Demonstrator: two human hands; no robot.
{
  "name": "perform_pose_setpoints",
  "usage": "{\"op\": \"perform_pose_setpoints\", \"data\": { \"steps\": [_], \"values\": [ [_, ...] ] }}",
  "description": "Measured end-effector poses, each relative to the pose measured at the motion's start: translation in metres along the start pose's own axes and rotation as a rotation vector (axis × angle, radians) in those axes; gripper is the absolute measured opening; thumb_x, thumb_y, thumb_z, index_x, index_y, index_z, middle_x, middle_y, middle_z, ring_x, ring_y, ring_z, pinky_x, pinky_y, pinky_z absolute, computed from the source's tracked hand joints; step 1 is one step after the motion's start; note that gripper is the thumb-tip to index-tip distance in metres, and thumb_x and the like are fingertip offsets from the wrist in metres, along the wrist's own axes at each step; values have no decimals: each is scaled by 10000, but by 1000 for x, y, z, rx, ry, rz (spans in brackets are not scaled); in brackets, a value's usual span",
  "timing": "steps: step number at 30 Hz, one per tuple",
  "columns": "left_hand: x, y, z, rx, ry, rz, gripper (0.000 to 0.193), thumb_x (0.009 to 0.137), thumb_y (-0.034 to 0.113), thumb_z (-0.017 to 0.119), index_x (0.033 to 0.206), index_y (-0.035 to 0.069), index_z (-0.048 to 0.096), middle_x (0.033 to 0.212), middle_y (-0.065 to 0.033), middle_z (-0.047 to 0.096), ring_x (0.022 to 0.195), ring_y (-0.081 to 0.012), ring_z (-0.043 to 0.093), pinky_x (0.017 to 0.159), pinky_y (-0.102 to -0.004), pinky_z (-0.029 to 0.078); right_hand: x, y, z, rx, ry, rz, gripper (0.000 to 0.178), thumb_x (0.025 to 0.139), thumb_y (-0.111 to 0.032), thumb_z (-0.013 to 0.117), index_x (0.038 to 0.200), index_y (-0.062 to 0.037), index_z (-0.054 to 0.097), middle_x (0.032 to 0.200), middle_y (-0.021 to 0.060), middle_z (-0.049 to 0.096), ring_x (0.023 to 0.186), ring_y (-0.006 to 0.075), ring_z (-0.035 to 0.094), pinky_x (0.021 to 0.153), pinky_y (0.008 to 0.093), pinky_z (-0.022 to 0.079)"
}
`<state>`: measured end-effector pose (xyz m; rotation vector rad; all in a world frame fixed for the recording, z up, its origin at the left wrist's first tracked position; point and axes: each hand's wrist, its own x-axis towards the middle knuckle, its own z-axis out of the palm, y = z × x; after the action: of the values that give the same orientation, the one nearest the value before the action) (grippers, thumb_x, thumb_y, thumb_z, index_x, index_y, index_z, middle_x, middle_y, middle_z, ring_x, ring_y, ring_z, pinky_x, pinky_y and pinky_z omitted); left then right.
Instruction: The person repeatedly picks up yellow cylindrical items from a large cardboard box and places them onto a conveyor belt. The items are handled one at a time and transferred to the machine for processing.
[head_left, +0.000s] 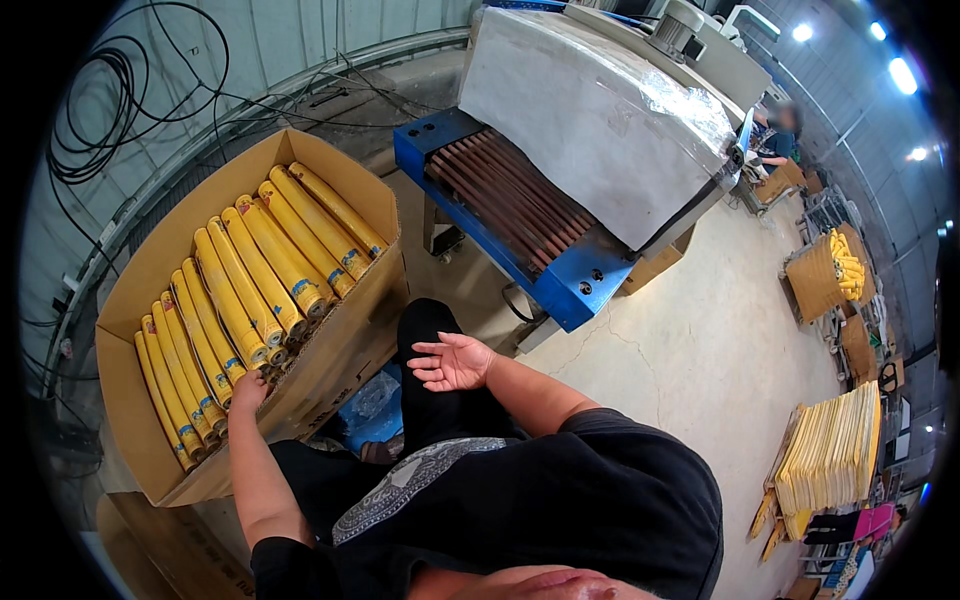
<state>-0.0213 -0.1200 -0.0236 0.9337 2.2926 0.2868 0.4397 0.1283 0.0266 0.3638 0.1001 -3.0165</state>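
My left hand reaches over the near side of an open cardboard box. Its bent fingers touch the end of one of the yellow rolls, and the fingertips are partly hidden, so a grip does not show. Several such yellow cylindrical rolls, wrapped in printed film with blue bands near the ends, lie side by side in the box. More roll ends show beneath the top layer. My right hand is open and empty, palm up with fingers spread, above my dark-clothed leg and to the right of the box.
Ahead stands a blue-framed roller conveyor, leading under a white-covered machine. Black cables hang on the left wall. Blue plastic lies beside the box. At right are a stack of yellow-edged sheets, cartons and people farther off.
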Motion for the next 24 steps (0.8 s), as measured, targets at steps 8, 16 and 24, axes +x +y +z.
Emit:
{"op": "perform_pose_setpoints", "data": {
  "steps": [8,16,24],
  "values": [
    [-7,1,-2,-68,24,-26,430,829,53,606,1244,-14,515,1184,-194,603,1084,-287,592,869,-350,492,1,1,1,0,-9,-1,487,921,-432,506,1280,-103,475,1297,189,512,1166,350,523,961,526,423],
    [-8,4,-4,0,48,-2,422,828,67,611,1232,-17,524,1171,-197,610,1067,-285,602,860,-350,498,0,3,6,-9,29,-19,465,916,-429,517,1256,-115,480,1252,182,547,1117,346,553,940,524,439],
    [-13,15,-7,16,4,-21,426,835,71,608,1237,-32,510,1155,-184,618,1051,-274,604,850,-349,493,-1,3,7,-2,20,-20,462,916,-424,519,1256,-113,486,1259,185,541,1126,348,548,942,524,437]
  ]
}}
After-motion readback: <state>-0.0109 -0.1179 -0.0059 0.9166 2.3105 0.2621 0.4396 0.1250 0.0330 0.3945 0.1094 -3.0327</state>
